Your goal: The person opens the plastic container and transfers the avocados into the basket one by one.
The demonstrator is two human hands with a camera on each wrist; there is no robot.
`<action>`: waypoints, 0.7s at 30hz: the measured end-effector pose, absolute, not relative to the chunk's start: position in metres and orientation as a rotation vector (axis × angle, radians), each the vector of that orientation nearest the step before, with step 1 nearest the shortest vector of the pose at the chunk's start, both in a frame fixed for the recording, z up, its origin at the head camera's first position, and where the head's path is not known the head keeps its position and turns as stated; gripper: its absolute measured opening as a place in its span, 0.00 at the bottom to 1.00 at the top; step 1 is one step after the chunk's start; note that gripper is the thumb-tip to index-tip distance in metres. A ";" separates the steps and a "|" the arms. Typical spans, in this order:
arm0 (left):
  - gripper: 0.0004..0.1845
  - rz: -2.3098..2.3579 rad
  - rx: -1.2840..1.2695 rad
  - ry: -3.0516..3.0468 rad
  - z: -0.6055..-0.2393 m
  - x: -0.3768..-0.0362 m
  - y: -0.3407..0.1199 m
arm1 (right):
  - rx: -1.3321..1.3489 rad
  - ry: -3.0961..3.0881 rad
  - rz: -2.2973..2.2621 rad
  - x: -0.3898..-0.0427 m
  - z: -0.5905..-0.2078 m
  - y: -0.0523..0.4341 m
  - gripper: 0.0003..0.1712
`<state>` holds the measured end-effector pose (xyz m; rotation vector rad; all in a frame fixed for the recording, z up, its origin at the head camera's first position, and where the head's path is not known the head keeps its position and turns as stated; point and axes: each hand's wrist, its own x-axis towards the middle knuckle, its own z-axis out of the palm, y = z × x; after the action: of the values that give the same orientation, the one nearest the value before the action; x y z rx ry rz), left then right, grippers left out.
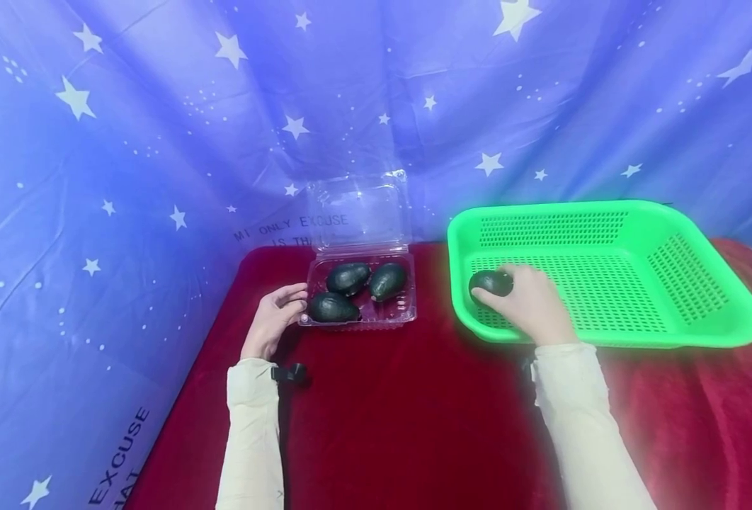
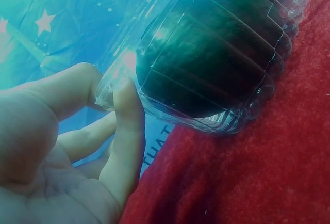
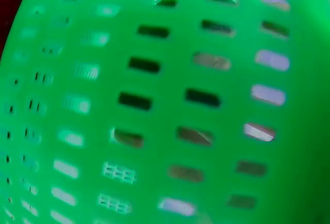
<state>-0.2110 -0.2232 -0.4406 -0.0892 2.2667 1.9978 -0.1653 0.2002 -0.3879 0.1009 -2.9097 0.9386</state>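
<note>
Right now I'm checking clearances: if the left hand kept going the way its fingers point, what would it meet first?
The left hand points right, at the clear clamshell box; its fingertips already touch the box's near corner. Just behind that wall lies the nearest avocado.

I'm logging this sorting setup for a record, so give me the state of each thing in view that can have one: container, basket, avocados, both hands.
Clear plastic clamshell: open, lid upright.
Three avocados in the clamshell: whole, lying loose.
Green basket: upright on the red cloth, holds one avocado.
Avocado in the basket: whole, gripped by the right hand.
Right hand: fingers curled over that avocado.
Left hand: fingers touching the clamshell's left edge.
</note>
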 end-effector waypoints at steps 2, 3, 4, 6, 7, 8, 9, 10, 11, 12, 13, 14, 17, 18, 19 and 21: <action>0.25 2.013 -0.093 2.253 -0.442 -0.211 -0.224 | 0.096 -2.943 0.897 -0.166 -0.390 0.201 0.37; 0.25 2.026 -0.095 2.242 -0.442 -0.212 -0.224 | 0.093 -2.962 0.872 -0.166 -0.391 0.202 0.37; 0.25 2.029 -0.089 2.238 -0.443 -0.212 -0.224 | 0.092 -2.979 0.846 -0.167 -0.392 0.202 0.37; 0.25 2.040 -0.081 2.230 -0.444 -0.213 -0.224 | 0.086 -3.005 0.803 -0.167 -0.394 0.203 0.38; 0.25 2.040 -0.078 2.230 -0.444 -0.213 -0.224 | 0.086 -3.012 0.790 -0.168 -0.395 0.203 0.38; 0.25 2.041 -0.077 2.229 -0.445 -0.213 -0.224 | 0.089 -3.018 0.780 -0.168 -0.396 0.203 0.38; 0.25 2.042 -0.081 2.230 -0.445 -0.212 -0.224 | 0.090 -3.026 0.777 -0.168 -0.397 0.202 0.37; 0.25 2.042 -0.079 2.232 -0.445 -0.212 -0.224 | 0.091 -3.034 0.774 -0.168 -0.397 0.203 0.36; 0.25 2.040 -0.077 2.234 -0.444 -0.212 -0.224 | 0.092 -3.049 0.768 -0.168 -0.397 0.203 0.35; 0.25 2.036 -0.078 2.239 -0.444 -0.212 -0.224 | 0.094 -3.063 0.763 -0.168 -0.397 0.203 0.33; 0.25 2.030 -0.076 2.242 -0.444 -0.212 -0.224 | 0.095 -3.077 0.757 -0.168 -0.397 0.203 0.32; 0.26 2.027 -0.077 2.247 -0.444 -0.211 -0.224 | 0.094 -3.092 0.750 -0.168 -0.397 0.203 0.30; 0.25 2.011 -0.076 2.259 -0.443 -0.211 -0.224 | 0.085 -3.127 0.734 -0.168 -0.397 0.202 0.28; 0.25 2.006 -0.078 2.262 -0.443 -0.211 -0.224 | 0.083 -3.131 0.731 -0.168 -0.397 0.202 0.29; 0.25 2.005 -0.078 2.262 -0.442 -0.211 -0.223 | 0.081 -3.135 0.728 -0.167 -0.397 0.202 0.30; 0.25 2.009 -0.085 2.261 -0.442 -0.210 -0.223 | 0.087 -3.142 0.724 -0.168 -0.397 0.202 0.32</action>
<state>-0.2103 -0.2230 -0.4423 -0.0849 2.2608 2.0093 -0.1680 0.2017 -0.3971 0.0867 -3.1416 0.7236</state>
